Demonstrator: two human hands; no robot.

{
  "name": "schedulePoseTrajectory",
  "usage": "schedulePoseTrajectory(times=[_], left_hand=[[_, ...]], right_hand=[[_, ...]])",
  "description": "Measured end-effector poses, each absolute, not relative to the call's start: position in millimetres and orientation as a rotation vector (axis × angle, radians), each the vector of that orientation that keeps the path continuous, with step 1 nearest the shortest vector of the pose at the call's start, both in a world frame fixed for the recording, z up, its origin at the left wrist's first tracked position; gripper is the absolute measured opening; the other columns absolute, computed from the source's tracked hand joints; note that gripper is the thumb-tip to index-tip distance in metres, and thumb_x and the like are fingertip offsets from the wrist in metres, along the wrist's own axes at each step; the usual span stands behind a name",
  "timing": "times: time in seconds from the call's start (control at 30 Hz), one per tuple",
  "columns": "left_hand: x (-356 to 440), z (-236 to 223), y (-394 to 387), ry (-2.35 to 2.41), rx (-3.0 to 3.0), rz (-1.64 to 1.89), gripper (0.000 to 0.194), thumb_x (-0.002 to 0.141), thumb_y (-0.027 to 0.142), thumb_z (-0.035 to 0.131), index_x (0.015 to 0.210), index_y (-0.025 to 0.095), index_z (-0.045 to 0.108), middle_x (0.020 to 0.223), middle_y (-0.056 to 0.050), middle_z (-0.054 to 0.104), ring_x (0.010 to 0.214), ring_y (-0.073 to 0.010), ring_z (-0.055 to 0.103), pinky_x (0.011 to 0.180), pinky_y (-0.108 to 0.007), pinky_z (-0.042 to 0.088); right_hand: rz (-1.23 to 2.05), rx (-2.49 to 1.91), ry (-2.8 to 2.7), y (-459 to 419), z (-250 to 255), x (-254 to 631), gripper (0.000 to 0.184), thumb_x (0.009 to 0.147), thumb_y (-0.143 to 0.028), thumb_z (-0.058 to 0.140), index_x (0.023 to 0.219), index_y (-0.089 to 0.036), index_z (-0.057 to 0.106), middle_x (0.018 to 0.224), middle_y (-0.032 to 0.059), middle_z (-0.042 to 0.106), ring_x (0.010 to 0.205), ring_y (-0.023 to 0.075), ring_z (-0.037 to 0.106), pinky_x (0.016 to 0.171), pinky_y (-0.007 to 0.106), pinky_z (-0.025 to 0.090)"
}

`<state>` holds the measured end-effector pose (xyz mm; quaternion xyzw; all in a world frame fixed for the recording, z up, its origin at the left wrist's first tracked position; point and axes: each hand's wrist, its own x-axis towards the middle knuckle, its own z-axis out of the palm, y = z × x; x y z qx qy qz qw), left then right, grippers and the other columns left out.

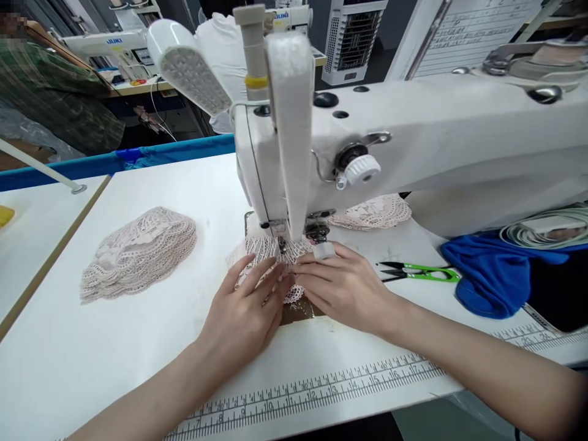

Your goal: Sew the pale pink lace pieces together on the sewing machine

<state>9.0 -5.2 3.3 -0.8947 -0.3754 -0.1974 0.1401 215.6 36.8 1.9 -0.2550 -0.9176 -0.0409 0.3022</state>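
Observation:
A pale pink lace piece [294, 293] lies under the needle area of a white sewing machine [427, 128]. My left hand [250, 300] rests on its left side, fingers bent and pressing the lace, their tips close to the presser foot [282, 245]. From the right, my right hand [344, 285] pinches the lace edge, its fingertips meeting those of the left. A white band [324, 250] shows at one finger of that hand. Both hands hide much of the lace.
A stack of lace pieces [140, 254] lies left; more lace [374, 211] sits behind the needle. Green-handled thread snips [420, 272], a blue cloth [491, 275] and a phone [558, 312] lie right. A ruler strip [294, 398] runs along the front edge. A person [50, 92] is beyond.

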Motion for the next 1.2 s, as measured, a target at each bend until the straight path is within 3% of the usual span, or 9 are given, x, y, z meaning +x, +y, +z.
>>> schedulePoseTrajectory(times=[0.7, 1.03, 1.2], left_hand=[[5.1, 0.5, 6.5, -1.13, -2.587, -0.578, 0.03, 0.093, 0.015, 0.047, 0.116, 0.016, 0.065, 0.113, -0.01, 0.071, 0.111, -0.0236, 0.064, 0.111, -0.055, 0.03], [1.3, -1.3, 23.4, -1.145, -2.581, -0.577, 0.032, 0.093, 0.016, 0.046, 0.119, 0.021, 0.064, 0.115, -0.007, 0.07, 0.112, -0.0241, 0.063, 0.113, -0.06, 0.025], [5.0, -0.6, 14.7, -1.168, -2.539, -0.577, 0.029, 0.093, 0.021, 0.05, 0.119, 0.019, 0.064, 0.113, -0.008, 0.071, 0.116, -0.0254, 0.061, 0.114, -0.058, 0.024]], right_hand=[[-0.228, -0.661, -2.424, 47.5, -6.4, 213.1, 0.02, 0.087, -0.005, 0.053, 0.091, -0.014, 0.07, 0.094, 0.0029, 0.075, 0.088, 0.016, 0.068, 0.098, 0.035, 0.045], [-0.364, -0.737, -2.461, 58.5, -5.5, 210.9, 0.023, 0.088, -0.006, 0.051, 0.086, -0.016, 0.071, 0.083, 0.0029, 0.075, 0.08, 0.0158, 0.066, 0.092, 0.034, 0.047], [-0.454, -0.775, -2.472, 56.4, -2.9, 211.3, 0.021, 0.089, -0.008, 0.053, 0.084, -0.016, 0.071, 0.08, 0.0024, 0.074, 0.079, 0.0158, 0.064, 0.094, 0.034, 0.045]])
